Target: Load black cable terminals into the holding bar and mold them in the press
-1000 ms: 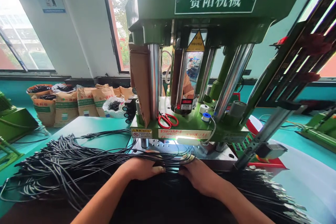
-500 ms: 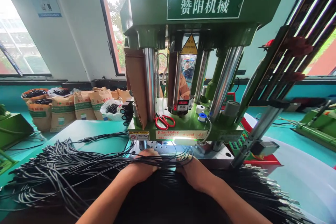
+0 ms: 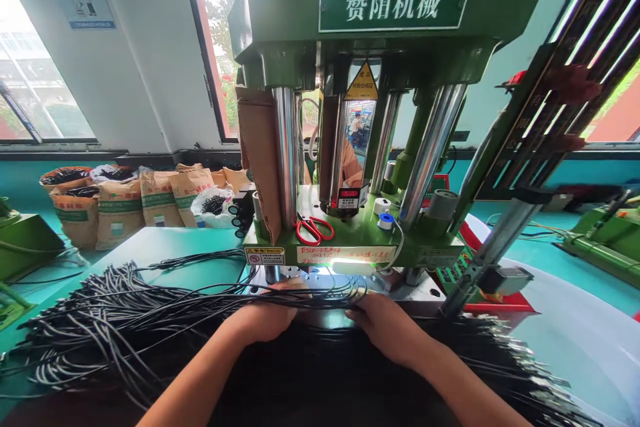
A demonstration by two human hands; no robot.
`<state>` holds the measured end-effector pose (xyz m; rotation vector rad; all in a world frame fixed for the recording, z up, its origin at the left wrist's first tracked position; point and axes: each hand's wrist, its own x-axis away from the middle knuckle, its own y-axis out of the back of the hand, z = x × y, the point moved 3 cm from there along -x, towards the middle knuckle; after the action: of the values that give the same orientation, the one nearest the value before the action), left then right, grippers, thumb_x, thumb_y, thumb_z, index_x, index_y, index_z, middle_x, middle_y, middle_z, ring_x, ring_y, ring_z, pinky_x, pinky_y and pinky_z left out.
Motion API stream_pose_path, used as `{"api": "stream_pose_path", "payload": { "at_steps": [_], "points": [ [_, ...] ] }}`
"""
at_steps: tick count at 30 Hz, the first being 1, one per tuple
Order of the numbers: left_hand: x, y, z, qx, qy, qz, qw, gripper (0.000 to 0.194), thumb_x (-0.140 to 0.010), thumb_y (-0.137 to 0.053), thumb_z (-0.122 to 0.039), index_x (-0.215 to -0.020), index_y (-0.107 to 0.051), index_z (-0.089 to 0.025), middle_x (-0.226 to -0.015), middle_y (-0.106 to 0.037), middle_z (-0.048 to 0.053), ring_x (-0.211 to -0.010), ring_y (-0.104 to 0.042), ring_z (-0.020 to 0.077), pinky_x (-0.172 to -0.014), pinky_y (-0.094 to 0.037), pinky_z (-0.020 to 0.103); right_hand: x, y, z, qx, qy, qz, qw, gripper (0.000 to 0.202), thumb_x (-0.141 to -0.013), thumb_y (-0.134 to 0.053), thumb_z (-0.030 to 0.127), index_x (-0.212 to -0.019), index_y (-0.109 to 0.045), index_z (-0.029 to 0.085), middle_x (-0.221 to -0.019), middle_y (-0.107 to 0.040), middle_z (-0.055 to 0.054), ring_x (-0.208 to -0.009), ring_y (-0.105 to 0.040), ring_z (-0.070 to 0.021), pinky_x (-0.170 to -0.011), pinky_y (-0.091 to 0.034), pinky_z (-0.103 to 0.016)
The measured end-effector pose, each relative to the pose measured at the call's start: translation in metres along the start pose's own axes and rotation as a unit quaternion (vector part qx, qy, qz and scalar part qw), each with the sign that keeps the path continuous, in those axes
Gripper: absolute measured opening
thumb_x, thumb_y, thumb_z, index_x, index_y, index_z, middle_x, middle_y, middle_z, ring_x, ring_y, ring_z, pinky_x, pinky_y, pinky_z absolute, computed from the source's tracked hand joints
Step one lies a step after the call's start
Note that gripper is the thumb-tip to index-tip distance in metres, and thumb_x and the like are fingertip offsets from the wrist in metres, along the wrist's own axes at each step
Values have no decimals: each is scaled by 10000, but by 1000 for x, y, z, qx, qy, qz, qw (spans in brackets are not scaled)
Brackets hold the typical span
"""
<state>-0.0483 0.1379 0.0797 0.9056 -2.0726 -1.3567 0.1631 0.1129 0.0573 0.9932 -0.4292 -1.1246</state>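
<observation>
Black cables run in a loose bunch from the left across both my hands, in front of the press's metal lower plate. My left hand is closed at the front edge of that plate, with cables lying over its fingers. Some of its fingertips are hidden under them. On the right, my right hand has its fingers bent around the curved cable loops. Just above the hands is the green press, with red-handled scissors on its bed.
A large cable pile covers the left of the table. More cables with metal ends lie at the right. A blue-and-white spool sits on the press bed. Paper sacks stand behind, and steel columns rise from the bed.
My hands have moved slightly apart: the left one a little to the left, the right one to the right. The cables still lie across them.
</observation>
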Motion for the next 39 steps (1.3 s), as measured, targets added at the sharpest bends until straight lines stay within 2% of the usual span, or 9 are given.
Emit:
{"api": "stream_pose_path", "payload": {
  "at_steps": [3,7,12,17,22,26,29,32,39],
  "points": [
    [4,4,0,62,-14,22,998,452,-732,-647,-528,-1085,-611,-247,-1094,-647,14,-996,-568,240,-915,-416,330,10,4,1,1,14,-1,1000,198,-900,-489,170,-1007,-654,194,-1026,-681,-81,-973,-603,-243,-855,-441,-351],
    [6,4,-1,101,-29,66,992,801,-445,-811,-577,-1142,-619,-231,-1109,-655,33,-1022,-559,289,-911,-409,348,17,5,4,-11,23,3,1000,168,-914,-509,202,-949,-673,202,-951,-676,-54,-921,-597,-219,-837,-432,-329],
    [8,4,-3,123,33,109,986,527,-565,-775,-507,-1011,-657,-251,-979,-674,-7,-886,-594,240,-740,-438,290,21,10,11,-36,10,24,999,150,-912,-551,255,-941,-681,185,-889,-661,-43,-857,-598,-200,-796,-432,-306],
    [8,2,-5,163,14,107,981,276,-717,-675,-371,-972,-658,-266,-958,-674,-36,-897,-594,199,-781,-433,260,21,16,19,-46,9,50,998,133,-902,-566,242,-936,-686,196,-926,-668,-38,-886,-594,-199,-819,-427,-299],
    [9,2,-2,141,6,83,987,269,-765,-632,-349,-1022,-653,-270,-1043,-663,-15,-968,-577,214,-865,-424,289,20,11,23,-34,-6,78,996,229,-856,-634,359,-1014,-681,199,-1005,-671,-61,-960,-582,-242,-844,-426,-333],
    [11,10,-2,159,0,48,986,268,-830,-565,-400,-1056,-634,-273,-1104,-644,-14,-1011,-553,202,-926,-398,303,20,6,32,-19,5,25,1000,324,-791,-677,478,-979,-674,214,-967,-652,-48,-931,-569,-241,-812,-427,-325],
    [10,11,3,191,49,66,978,333,-859,-492,-503,-930,-625,-206,-865,-642,0,-778,-565,158,-751,-438,271,24,4,38,38,2,-40,998,221,-827,-631,352,-965,-641,179,-934,-641,-60,-896,-555,-236,-821,-410,-341],
    [7,6,10,284,60,92,953,413,-841,-483,-566,-843,-574,-162,-725,-552,-17,-542,-440,85,-538,-360,227,31,2,35,82,-9,-74,994,177,-802,-575,200,-974,-598,163,-910,-635,-59,-852,-545,-230,-802,-402,-350],
    [7,-1,30,462,43,45,885,394,-804,-583,-519,-895,-553,-137,-668,-428,-53,-523,-291,53,-475,-194,219,52,24,-24,185,-98,-102,973,258,-734,-527,61,-958,-592,171,-979,-622,-102,-938,-544,-278,-836,-413,-405]
  ]
}}
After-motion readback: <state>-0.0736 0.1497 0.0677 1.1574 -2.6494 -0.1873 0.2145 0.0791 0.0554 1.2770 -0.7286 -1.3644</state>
